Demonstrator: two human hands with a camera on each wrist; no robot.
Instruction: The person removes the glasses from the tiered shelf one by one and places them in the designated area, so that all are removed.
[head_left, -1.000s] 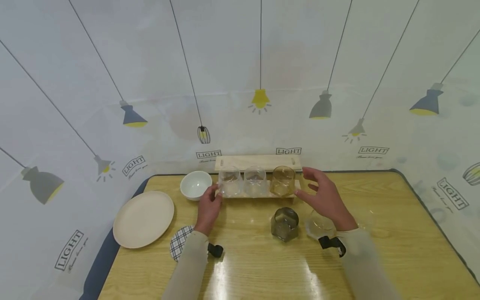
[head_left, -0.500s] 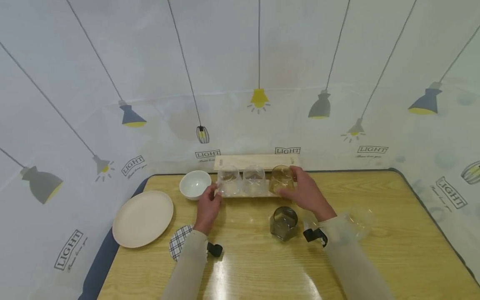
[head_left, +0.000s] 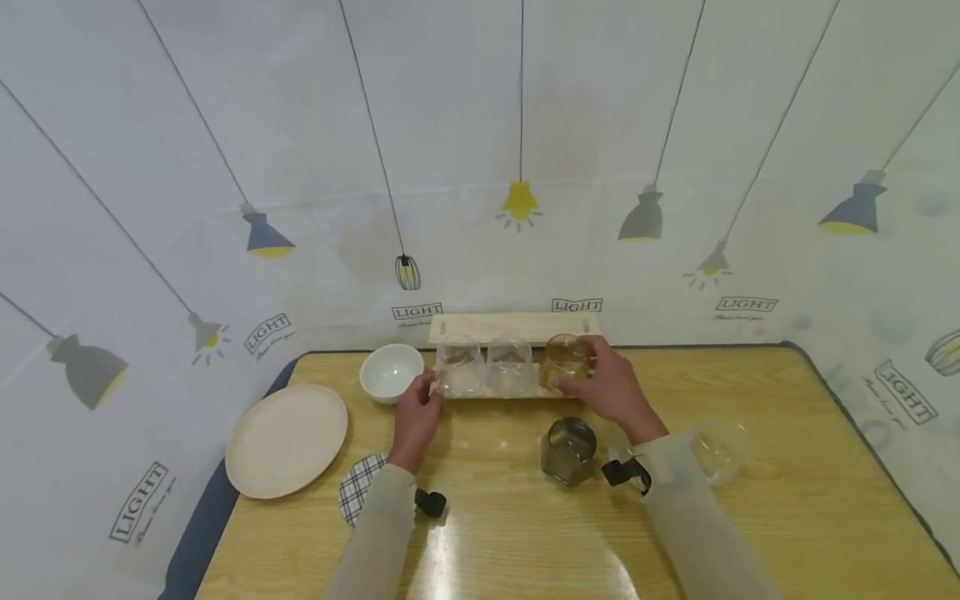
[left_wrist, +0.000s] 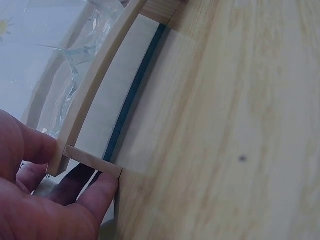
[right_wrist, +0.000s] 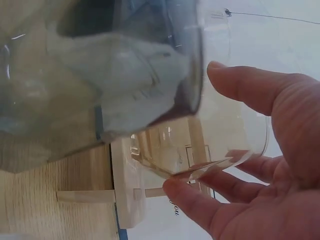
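At the back of the table a low wooden rack carries two clear glasses, one on the left and one in the middle. An amber glass stands at its right end. My right hand grips the amber glass from the right, thumb in front and fingers behind. With my left hand I hold the left end of the rack. In the left wrist view, thumb and fingers pinch the rack's end piece. A smoky grey faceted glass stands in front, looming large in the right wrist view.
A white bowl sits left of the rack, with a beige plate farther left. A plaid round coaster lies partly under the left forearm. One clear glass stands right of my right wrist. A printed wall covering rises behind the table.
My right hand has moved left from beside the amber glass and closed around it. The left hand stays at the rack's left end.
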